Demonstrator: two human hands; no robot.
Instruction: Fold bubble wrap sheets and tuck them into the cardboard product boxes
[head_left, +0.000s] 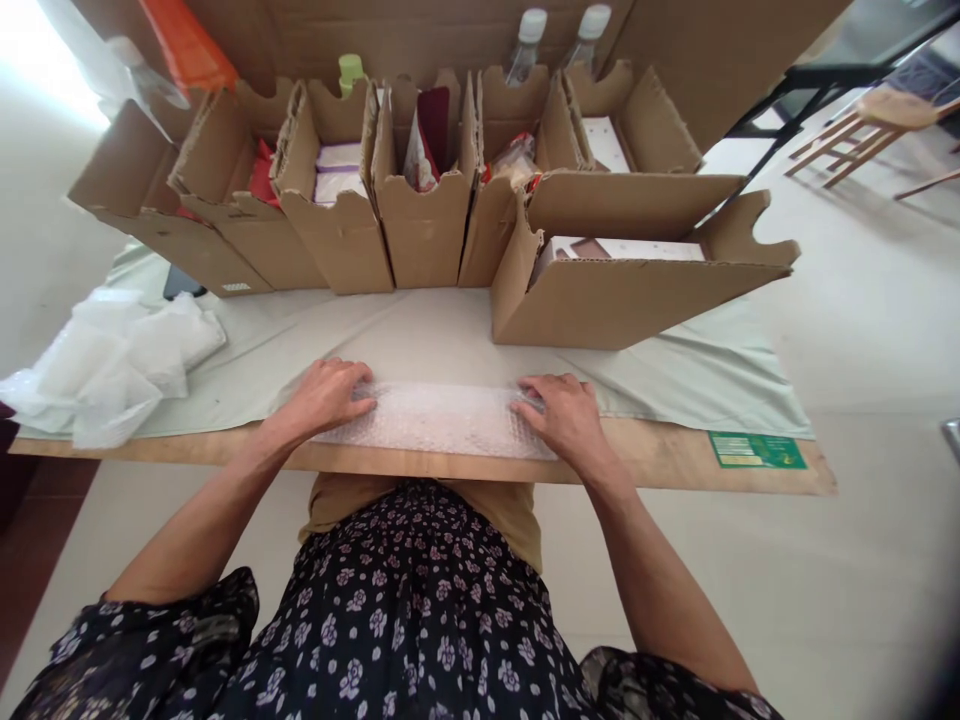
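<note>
A sheet of clear bubble wrap [450, 418] lies flat across the front of the table, longer from side to side than front to back. My left hand [334, 393] has its fingers curled over the sheet's left end, thumb toward the middle. At the right end, my right hand [562, 412] grips the wrap the same way, with thumb and fingers bent inward. The near edge of the wrap rests over the bare wooden strip of the table. Both palms face down, and parts of the sheet's ends are hidden under them.
Cardboard file boxes [424, 235] holding packets stand in a row behind. A separate cardboard box [600, 305] with a white carton [630, 248] inside sits nearer, at right. Crumpled plastic wrap [120, 360] lies at left. A green label [757, 450] is near the wooden board's [645, 460] right corner.
</note>
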